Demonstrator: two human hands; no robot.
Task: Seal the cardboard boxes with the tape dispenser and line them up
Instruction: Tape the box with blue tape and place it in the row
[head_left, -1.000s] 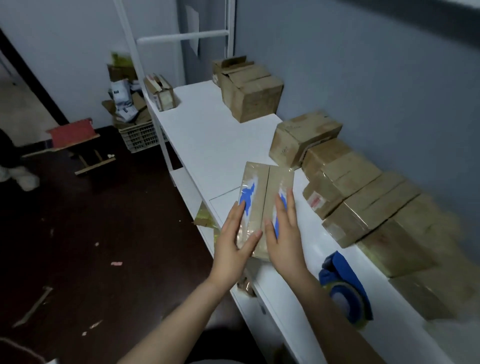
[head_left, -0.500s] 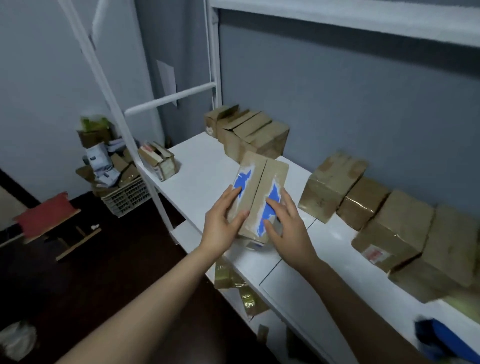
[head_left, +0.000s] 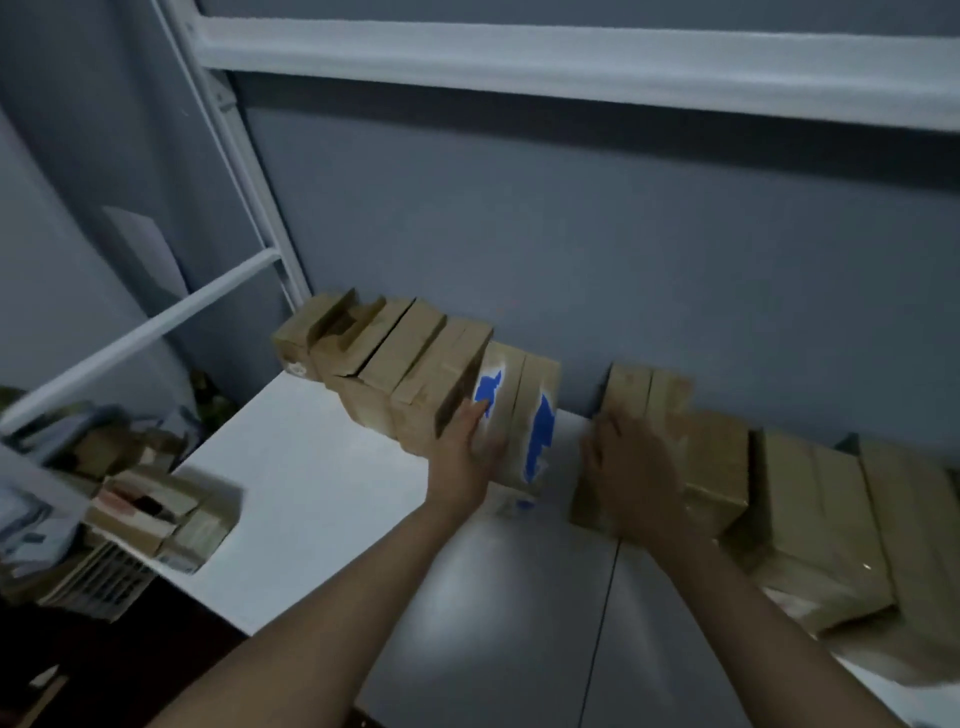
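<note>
A taped cardboard box with blue marks (head_left: 519, 415) stands on the white shelf top (head_left: 322, 467) by the grey wall, right beside a group of several plain boxes (head_left: 400, 364). My left hand (head_left: 465, 452) grips its left edge, fingers lying over one blue mark. A gap apart, my right hand (head_left: 631, 467) rests with spread fingers on the first box (head_left: 644, 389) of the row of boxes (head_left: 810, 493) running off to the right. The tape dispenser is out of view.
An open box with things inside (head_left: 166, 514) sits at the shelf's left front corner, above a white basket (head_left: 104, 577) on the floor. A white frame rail (head_left: 519, 57) crosses overhead and a slanted white bar (head_left: 130, 343) runs at the left.
Both hands carried the blue-marked box from the near edge back to the wall and set it beside the left group. My right hand left it and went onto the neighbouring box.
</note>
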